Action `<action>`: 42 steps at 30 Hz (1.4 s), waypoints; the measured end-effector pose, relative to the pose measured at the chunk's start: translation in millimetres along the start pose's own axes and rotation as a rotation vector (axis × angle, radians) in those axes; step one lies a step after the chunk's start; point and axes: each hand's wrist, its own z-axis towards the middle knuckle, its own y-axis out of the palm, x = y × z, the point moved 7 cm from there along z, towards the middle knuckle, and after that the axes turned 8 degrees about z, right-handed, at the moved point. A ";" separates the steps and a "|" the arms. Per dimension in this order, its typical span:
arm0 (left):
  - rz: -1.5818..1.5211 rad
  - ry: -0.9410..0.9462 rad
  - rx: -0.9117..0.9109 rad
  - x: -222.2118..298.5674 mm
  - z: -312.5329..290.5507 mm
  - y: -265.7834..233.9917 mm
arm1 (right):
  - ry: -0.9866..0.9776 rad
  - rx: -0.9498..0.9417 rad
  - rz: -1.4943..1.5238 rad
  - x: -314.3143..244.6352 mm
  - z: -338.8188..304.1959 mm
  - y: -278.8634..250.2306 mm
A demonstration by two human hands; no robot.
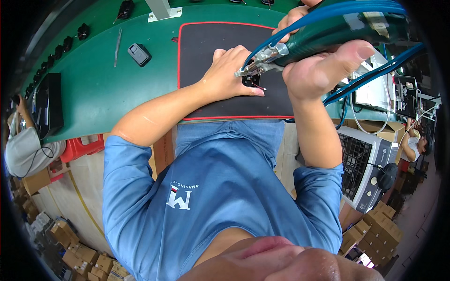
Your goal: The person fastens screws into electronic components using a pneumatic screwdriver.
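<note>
On a black mat with a red edge (206, 42), my left hand (225, 72) is closed around a small black part (251, 82), thumb on the near side. A short thin wire sticks out of the part. My right hand (316, 77) grips a thick green hand-held tool (344, 37), its fingers wrapped over the far side and the thumb along the near side. The tool's metal nozzle end (262, 61) slants down to the left and reaches the black part; whether it touches cannot be made out. A blue hose (328, 10) arches over the tool to its tip.
A grey boxy device (139, 55) and a thin metal strip (117, 47) lie left on the green bench (93, 89). Small black units (83, 31) line the far belt. Blue cables (375, 72) cross at right, near an air cooler (361, 164). Co-workers sit left (30, 143) and right (412, 147).
</note>
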 end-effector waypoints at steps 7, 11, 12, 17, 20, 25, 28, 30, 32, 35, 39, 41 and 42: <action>-0.010 -0.035 -0.066 -1.2 0.0 -1.7 | 0.045 0.019 -0.023 -1.4 2.0 3.6; 0.012 0.011 -0.012 -0.4 0.2 -1.5 | 0.062 0.048 -0.014 -0.1 2.1 3.3; 0.012 0.012 -0.012 -0.7 0.0 -1.0 | 0.062 0.048 -0.015 0.6 2.2 1.4; 0.018 0.014 -0.040 -0.6 -0.5 0.0 | 0.030 -0.012 -0.056 0.2 1.2 1.5; 0.028 0.012 -0.032 -1.3 -1.9 -0.4 | 0.096 0.027 0.001 2.8 -1.0 -1.2; -0.011 0.003 -0.019 0.1 -1.7 -1.7 | 0.097 -0.010 0.035 4.3 -0.3 -5.3; -0.002 0.001 -0.028 0.7 -1.4 -3.4 | 0.122 0.029 0.030 3.9 -1.8 -2.9; 0.016 0.006 -0.039 0.2 -0.5 -3.5 | 0.177 0.101 0.051 7.7 -3.1 -9.1; -0.036 -0.042 -0.124 -4.6 1.8 2.0 | 0.137 -0.046 0.136 12.0 -3.4 -12.1; -0.027 0.006 -0.030 -0.3 4.2 -3.4 | 0.050 -0.009 -0.090 24.0 -6.4 -25.4; 0.056 -0.022 -0.051 -14.4 -6.0 -2.3 | 0.131 -0.296 0.131 23.7 11.8 -12.4; 0.018 -0.002 -0.049 -7.6 -6.1 -6.1 | 0.184 -0.256 0.378 -18.3 37.0 1.2; -0.032 -0.004 -0.103 -0.8 0.9 -4.2 | 0.105 -0.398 0.253 -60.2 57.2 5.5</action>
